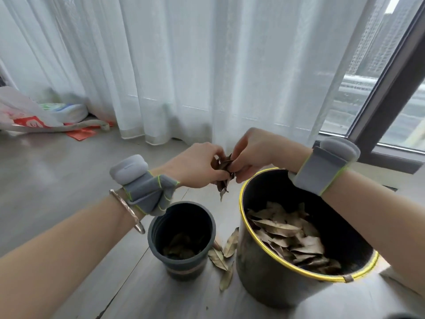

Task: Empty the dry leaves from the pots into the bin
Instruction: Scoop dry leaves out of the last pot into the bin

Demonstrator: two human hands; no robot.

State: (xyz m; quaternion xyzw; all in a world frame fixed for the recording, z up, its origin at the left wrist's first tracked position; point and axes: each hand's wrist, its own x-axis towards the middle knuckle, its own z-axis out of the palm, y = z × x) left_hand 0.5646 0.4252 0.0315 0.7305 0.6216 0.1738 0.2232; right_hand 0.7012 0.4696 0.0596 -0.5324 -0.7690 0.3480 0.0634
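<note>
A small dark plastic pot (pixel 154 236) stands on the floor with a few dry leaves at its bottom. To its right stands a larger dark bin (pixel 264 272) with a yellow rim, holding a heap of dry leaves (pixel 289 236). My left hand (pixel 195 168) and my right hand (pixel 255 150) meet above the gap between pot and bin, both gripping one bunch of dry brown leaves (pixel 223 178) that hangs down between them. Several loose leaves (pixel 224 252) lie on the floor between pot and bin.
A sheer white curtain (pixel 184 65) hangs just behind the hands, down to the grey wooden floor (pixel 57 180). Plastic bags and red paper (pixel 34 116) lie at the far left. A dark window frame (pixel 386 100) stands at the right.
</note>
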